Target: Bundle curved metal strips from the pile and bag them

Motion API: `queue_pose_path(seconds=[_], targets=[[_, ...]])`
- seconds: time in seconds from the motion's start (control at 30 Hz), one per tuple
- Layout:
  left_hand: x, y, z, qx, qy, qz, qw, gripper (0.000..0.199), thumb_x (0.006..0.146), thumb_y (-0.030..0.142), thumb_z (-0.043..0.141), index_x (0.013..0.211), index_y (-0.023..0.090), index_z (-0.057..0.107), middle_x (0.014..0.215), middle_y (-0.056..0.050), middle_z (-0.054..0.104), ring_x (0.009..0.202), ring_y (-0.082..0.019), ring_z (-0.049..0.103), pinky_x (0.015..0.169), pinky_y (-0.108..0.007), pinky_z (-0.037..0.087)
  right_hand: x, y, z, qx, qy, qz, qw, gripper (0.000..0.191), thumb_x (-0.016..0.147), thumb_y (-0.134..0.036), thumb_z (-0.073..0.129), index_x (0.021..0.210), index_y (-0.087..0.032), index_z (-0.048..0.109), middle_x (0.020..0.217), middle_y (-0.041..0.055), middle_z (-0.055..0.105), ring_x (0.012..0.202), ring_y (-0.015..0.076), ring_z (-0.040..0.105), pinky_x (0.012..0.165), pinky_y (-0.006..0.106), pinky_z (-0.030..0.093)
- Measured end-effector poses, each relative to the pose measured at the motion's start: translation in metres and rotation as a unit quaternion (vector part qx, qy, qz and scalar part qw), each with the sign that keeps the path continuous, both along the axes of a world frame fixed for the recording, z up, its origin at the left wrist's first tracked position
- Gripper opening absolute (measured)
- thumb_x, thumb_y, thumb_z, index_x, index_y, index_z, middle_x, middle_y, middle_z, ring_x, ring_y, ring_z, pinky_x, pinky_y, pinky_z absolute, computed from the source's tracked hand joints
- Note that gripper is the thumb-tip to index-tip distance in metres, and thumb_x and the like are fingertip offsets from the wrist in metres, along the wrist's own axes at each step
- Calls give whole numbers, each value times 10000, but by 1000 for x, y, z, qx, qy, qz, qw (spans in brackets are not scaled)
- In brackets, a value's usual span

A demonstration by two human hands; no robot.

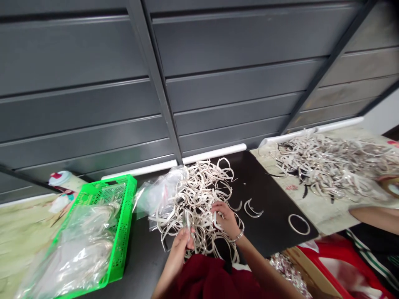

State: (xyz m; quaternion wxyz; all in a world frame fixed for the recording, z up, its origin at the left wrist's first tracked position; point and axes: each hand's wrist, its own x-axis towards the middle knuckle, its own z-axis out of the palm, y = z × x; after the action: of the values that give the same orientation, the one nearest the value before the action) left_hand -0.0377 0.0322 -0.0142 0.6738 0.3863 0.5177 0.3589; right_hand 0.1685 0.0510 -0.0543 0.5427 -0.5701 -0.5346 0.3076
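A tangled heap of thin, curved white and silvery strips (199, 187), shaped like open hoops, covers the middle of the dark tabletop. My left hand (183, 240) is closed around a small upright bunch of these curved strips (187, 218) at the near side of the heap. To its right, my right hand (227, 220) reaches over the heap, its fingers bent and pinching a pale curved strip (215, 220). A bracelet circles my right wrist. Clear plastic bags (160, 191) lie against the heap's left side.
A green plastic basket (122, 232) with bagged strips stands left, near a lidded cup (64, 180). Loose hoop pieces (253, 209) and a ring (298, 224) lie right. Another strip pile (336, 162) and a person's arm (375, 218) are beyond. Grey panelling (233, 45) rises behind.
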Motion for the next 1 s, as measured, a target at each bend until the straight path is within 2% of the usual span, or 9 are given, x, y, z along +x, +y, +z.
queue_pose_path(seconds=[0.1,0.17,0.3,0.4,0.5,0.67,0.77,0.87,1.0], targets=[[-2,-3,-3,25,-3,-44,999,497,765,625,514,877,161,653,569,5,536,602,-179,513,680,-328,410,-26,-18,36,41,3,99,994,286,679,-42,521,779,-237,704,938,45,638,904,187,604,830,334,465],[-5,-6,-3,35,5,-65,997,477,786,599,504,932,173,662,718,-47,630,779,-232,569,802,-369,410,-41,-28,55,56,-6,151,987,297,697,-28,523,805,-240,701,974,46,643,935,182,607,852,327,467],[-10,-13,2,45,11,-75,996,539,746,603,558,1076,184,630,1102,-105,626,1091,-284,496,961,-388,331,-59,-42,71,84,-13,208,974,282,735,-19,497,804,-225,678,1033,57,640,939,169,624,836,308,492],[-12,-17,6,73,-37,-111,990,586,756,597,559,1164,177,570,960,-78,634,879,-234,550,834,-358,392,-61,-46,72,80,-3,216,973,295,763,-6,452,751,-214,660,1068,57,645,939,158,637,802,280,506],[-13,-18,12,102,-71,-157,980,551,758,543,603,1161,171,550,733,-6,567,665,-157,496,670,-288,384,-58,-49,72,77,-5,217,973,305,775,-2,439,699,-205,653,1090,57,656,998,171,627,841,286,490],[-8,-20,24,109,-78,-165,977,445,788,468,612,1105,159,570,661,16,544,618,-127,461,628,-256,356,-56,-52,75,64,46,192,978,288,852,-75,435,756,-219,664,1029,58,682,942,169,651,822,293,495],[-3,-22,26,79,-112,-129,982,322,788,427,632,943,144,620,591,24,540,572,-110,450,598,-237,352,-56,-52,75,69,54,162,983,237,873,-135,458,913,-245,664,1101,69,649,1045,196,599,915,353,450],[-1,-23,27,-7,-227,-23,974,265,768,408,667,779,149,610,463,69,450,482,-77,410,596,-220,387,-54,-48,71,73,65,76,992,238,870,-188,489,1059,-259,614,1202,87,574,1156,227,511,978,408,391],[-7,-19,34,-129,-403,93,901,218,777,327,682,699,155,572,405,111,367,407,-46,369,732,-270,476,-44,-43,61,-1,123,-18,992,158,867,-284,510,970,-229,616,1017,82,626,950,217,591,816,359,470]])
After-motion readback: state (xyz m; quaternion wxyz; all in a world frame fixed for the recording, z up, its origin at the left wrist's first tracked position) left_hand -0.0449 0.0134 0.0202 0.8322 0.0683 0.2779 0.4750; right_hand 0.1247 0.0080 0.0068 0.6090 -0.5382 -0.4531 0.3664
